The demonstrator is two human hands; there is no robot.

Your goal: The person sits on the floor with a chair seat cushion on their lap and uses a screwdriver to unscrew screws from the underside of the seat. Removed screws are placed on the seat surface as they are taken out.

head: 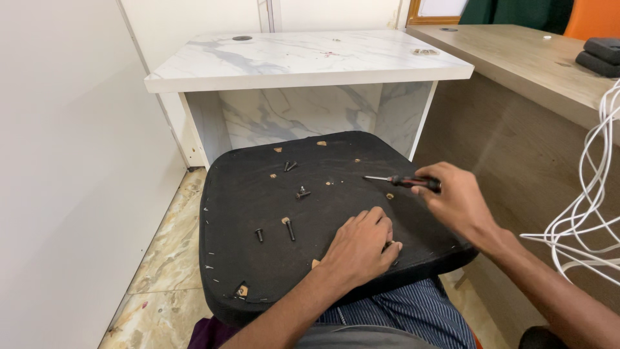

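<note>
On the person's lap, the left hand (360, 249) lies flat, fingers spread, pinning the black seat cushion (258, 213), and should keep it steady while the right hand (458, 197), closed around the screwdriver (403, 181), works its tip squarely beyond the loose bolts (289, 227), short of the marble table (303, 61).

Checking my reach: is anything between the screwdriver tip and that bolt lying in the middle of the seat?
Nothing visible. The screwdriver in the right hand points toward the bolt across bare black seat.
</note>
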